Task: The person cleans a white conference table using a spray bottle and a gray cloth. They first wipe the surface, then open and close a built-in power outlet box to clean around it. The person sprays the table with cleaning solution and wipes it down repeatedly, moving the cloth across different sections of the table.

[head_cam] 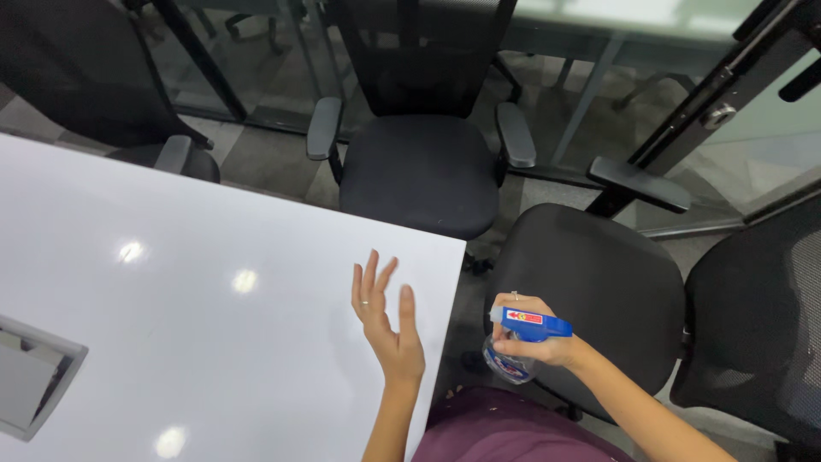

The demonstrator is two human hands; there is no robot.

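Note:
My left hand [384, 313] hovers over the right end of a glossy white table [197, 299], fingers spread and palm turned inward, holding nothing. A ring shows on one finger. My right hand [537, 340] is off the table's right edge, closed around a clear spray bottle [511, 359] with a blue trigger head [534, 323]. The nozzle points left toward the table. The bottle hangs in front of a black chair seat.
Black office chairs stand around the table: one at the far edge [419, 162], one at right [590, 282], another at far right [761, 316], one top left [77, 77]. A grey cable box hatch [34, 376] sits in the tabletop at left. A glass partition [753, 128] is behind.

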